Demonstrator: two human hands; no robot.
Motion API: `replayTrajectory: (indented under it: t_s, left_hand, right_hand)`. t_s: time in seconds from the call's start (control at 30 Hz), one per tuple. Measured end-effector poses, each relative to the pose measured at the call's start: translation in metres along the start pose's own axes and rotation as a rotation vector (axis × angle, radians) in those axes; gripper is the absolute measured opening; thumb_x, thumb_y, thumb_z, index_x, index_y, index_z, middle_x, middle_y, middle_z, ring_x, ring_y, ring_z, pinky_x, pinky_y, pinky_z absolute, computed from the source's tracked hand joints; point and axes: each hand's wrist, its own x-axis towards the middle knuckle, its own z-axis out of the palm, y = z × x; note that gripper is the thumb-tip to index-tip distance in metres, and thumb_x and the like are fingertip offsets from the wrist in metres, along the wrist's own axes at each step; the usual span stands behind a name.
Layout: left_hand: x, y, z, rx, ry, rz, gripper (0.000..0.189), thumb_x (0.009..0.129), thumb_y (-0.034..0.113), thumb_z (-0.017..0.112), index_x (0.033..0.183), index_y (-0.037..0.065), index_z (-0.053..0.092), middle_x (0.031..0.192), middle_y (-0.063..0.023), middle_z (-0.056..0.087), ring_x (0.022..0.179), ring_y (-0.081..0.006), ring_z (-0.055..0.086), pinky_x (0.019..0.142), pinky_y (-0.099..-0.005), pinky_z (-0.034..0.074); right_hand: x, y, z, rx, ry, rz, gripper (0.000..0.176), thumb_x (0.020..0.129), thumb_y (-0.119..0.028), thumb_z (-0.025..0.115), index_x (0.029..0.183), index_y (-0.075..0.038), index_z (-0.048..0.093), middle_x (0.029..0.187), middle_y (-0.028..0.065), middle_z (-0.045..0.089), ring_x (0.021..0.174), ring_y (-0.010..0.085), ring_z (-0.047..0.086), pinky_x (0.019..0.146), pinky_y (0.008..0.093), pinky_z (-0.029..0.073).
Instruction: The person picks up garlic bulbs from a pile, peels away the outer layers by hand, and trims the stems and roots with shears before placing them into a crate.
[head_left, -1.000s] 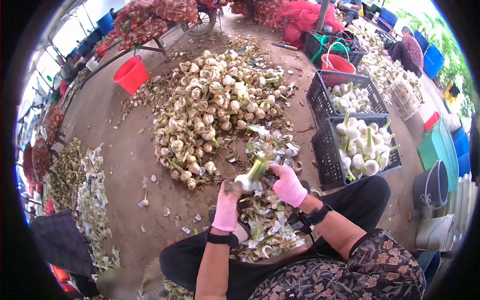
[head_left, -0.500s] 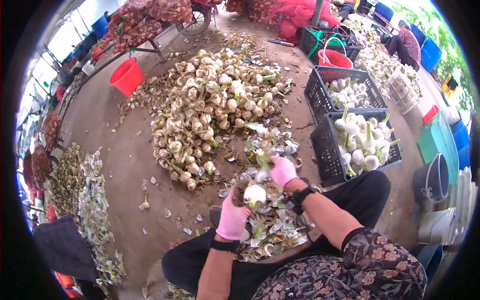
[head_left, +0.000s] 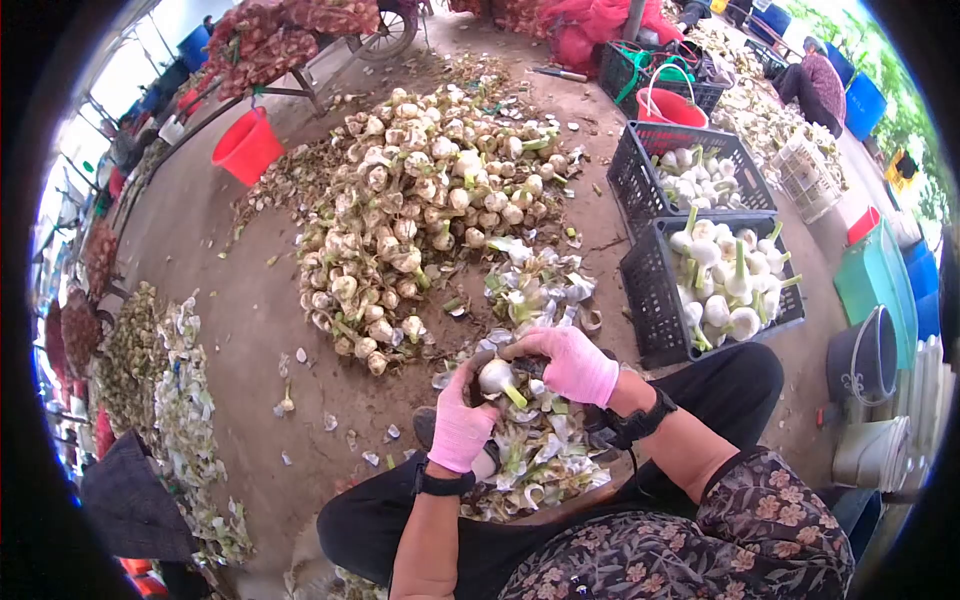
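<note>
A white garlic bulb [head_left: 497,377] with a short green stem sits in my left hand [head_left: 463,425], which wears a pink glove with dark, soiled fingertips. The fingers curl round the bulb from the left. Also in a pink glove, my right hand [head_left: 577,366] reaches in from the right, its fingers bent and closed on the bulb's far edge. Any loose skin between those fingertips is too small to make out. Under both hands lies a heap of peeled garlic skins [head_left: 545,450]. Beyond it rises a big pile of unpeeled garlic bulbs [head_left: 400,200].
Two black crates, the nearer crate [head_left: 650,310] and the farther crate [head_left: 630,180], hold cleaned white bulbs at the right. A red bucket [head_left: 247,147] stands behind the pile at the left. Farther right are a dark bucket [head_left: 862,358] and a seated person [head_left: 815,85].
My right hand has come back to the bulb from a blurred pull away with skin. My left hand has turned the bulb, so its stem now points down and right.
</note>
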Motion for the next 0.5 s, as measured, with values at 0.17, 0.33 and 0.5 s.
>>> replayTrajectory:
  t_s: [0.17,0.33,0.5]
  left_hand:
    - [-0.003,0.012,0.000,0.125,-0.098,-0.026,0.062,0.073,-0.011,0.063,0.131,-0.001,0.045,0.122,-0.0087,0.055,0.112,-0.0165,0.054,0.098,-0.0288,0.041]
    - [-0.003,0.009,0.012,0.036,-0.001,0.119,0.059,0.075,-0.001,0.072,0.128,0.001,0.047,0.120,-0.0085,0.052,0.108,-0.0164,0.054,0.095,-0.0282,0.043]
    - [-0.002,-0.002,-0.001,0.409,0.331,0.270,0.025,0.081,-0.002,0.066,0.105,0.003,0.064,0.112,-0.0078,0.051,0.091,-0.0140,0.055,0.076,-0.0257,0.048]
  right_hand:
    - [-0.004,-0.020,0.009,-0.229,0.045,0.093,0.027,0.069,-0.002,0.062,0.096,-0.004,0.065,0.089,0.0156,0.065,0.091,0.0340,0.062,0.078,0.0386,0.050]
    - [-0.002,-0.011,0.019,-0.031,0.124,0.190,0.022,0.075,-0.006,0.062,0.097,-0.003,0.062,0.085,0.0183,0.065,0.084,0.0347,0.064,0.073,0.0383,0.051]
    - [-0.003,-0.007,0.024,0.100,0.107,0.234,0.021,0.076,-0.006,0.061,0.096,-0.001,0.062,0.084,0.0203,0.065,0.082,0.0346,0.065,0.072,0.0381,0.050]
